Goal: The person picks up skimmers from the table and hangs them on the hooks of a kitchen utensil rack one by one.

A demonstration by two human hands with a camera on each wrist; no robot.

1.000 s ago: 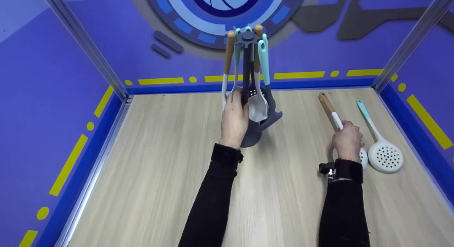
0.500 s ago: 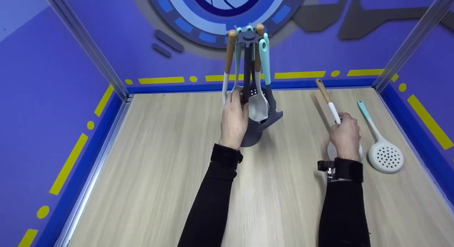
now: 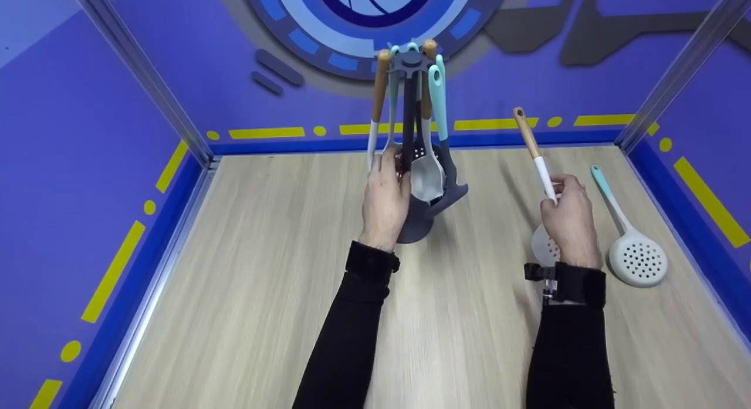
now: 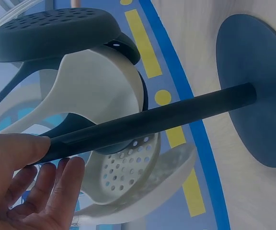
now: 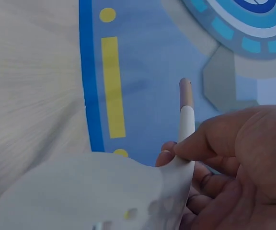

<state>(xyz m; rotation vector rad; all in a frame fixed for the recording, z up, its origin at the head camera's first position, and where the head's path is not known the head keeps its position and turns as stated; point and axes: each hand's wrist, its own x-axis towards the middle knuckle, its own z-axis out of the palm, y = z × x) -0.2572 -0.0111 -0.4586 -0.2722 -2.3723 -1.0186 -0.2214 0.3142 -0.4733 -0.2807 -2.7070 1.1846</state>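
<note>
My left hand grips the dark pole of a utensil stand with a round base. Several utensils hang from its top, among them a white ladle and a dark slotted one. At the right, my right hand pinches a white skimmer by its neck, its head full of holes. Its wooden-ended handle points up and away, and the hand hides part of the head. A second, pale skimmer with a mint handle lies right of that hand.
Purple-blue panels with yellow marks enclose the wooden tabletop at the back and both sides. Metal corner posts stand where the panels meet. The stand is near the back wall.
My right hand has lifted the wooden-handled skimmer off the tabletop, its handle swinging up and slightly left. My left hand keeps its hold on the pole.
</note>
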